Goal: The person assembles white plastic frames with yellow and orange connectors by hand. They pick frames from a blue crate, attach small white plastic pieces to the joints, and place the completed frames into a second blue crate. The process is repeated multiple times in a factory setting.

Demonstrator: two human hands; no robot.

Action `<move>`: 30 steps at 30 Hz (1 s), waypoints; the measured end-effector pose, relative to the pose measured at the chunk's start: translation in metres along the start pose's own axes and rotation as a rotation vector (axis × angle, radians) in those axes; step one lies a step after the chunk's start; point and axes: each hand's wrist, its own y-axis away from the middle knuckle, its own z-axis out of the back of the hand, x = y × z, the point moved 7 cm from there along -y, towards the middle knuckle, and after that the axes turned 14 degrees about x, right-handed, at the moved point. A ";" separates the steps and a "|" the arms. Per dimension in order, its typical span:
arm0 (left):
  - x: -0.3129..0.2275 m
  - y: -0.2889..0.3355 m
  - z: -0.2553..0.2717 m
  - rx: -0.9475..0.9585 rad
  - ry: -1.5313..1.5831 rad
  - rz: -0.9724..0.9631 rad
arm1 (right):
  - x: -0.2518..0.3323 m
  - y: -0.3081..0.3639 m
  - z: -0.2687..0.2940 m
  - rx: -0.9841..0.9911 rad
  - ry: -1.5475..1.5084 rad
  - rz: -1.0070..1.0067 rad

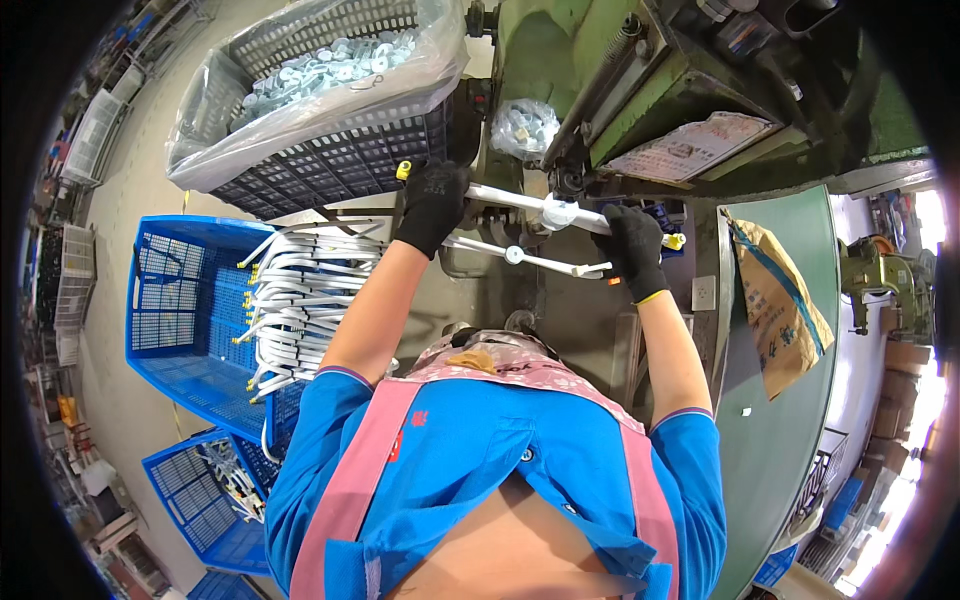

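Both my hands wear black gloves and are closed around a white metal tube (507, 197) with yellow end caps. My left hand (433, 208) grips it near its left end, and my right hand (633, 250) near its right end. A white round fitting (558, 213) sits on the tube between my hands, just below the dark tool (568, 175) of a green press machine (545, 60). Whether the tool touches the fitting I cannot tell. Below it runs a second white tube (550, 263) with a small disc; whether the two are joined is unclear.
A black crate (330, 160) lined with clear plastic holds many small pale metal parts. Left of me, a blue crate (190, 370) holds stacked bent white tubes (310, 300). Another blue crate (195, 510) stands nearer. A brown paper sack (775, 310) lies on the green table (790, 440) at right.
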 end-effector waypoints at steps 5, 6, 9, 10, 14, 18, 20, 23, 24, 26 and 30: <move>-0.001 -0.002 0.007 -0.080 0.033 -0.037 | -0.001 0.001 0.002 0.001 -0.066 -0.031; 0.000 -0.003 0.004 -0.010 0.033 -0.018 | -0.004 0.002 0.003 0.009 -0.094 -0.045; -0.005 0.003 0.033 -0.251 -0.012 -0.077 | -0.011 -0.002 0.016 -0.030 -0.128 0.034; -0.008 0.008 0.037 -0.253 0.002 -0.095 | -0.012 0.002 0.021 -0.052 -0.113 0.060; -0.016 0.031 0.061 -0.327 0.050 -0.151 | -0.003 0.016 0.044 -0.200 -0.138 0.279; -0.020 0.077 0.045 -0.211 0.050 -0.030 | 0.022 0.041 0.028 0.033 -0.132 0.353; -0.022 0.103 0.031 -0.219 0.025 0.027 | 0.036 0.050 0.014 0.159 -0.163 0.455; -0.031 0.142 0.022 -0.439 0.091 0.099 | 0.050 0.058 -0.010 0.369 -0.289 0.664; -0.037 0.154 0.020 -0.514 0.086 0.138 | 0.051 0.059 -0.018 0.374 -0.318 0.668; -0.048 0.177 0.016 -0.495 0.046 0.282 | 0.063 0.062 -0.037 0.427 -0.399 0.791; -0.102 0.238 0.026 -0.403 -0.311 0.546 | 0.079 0.084 -0.075 0.712 -0.372 0.825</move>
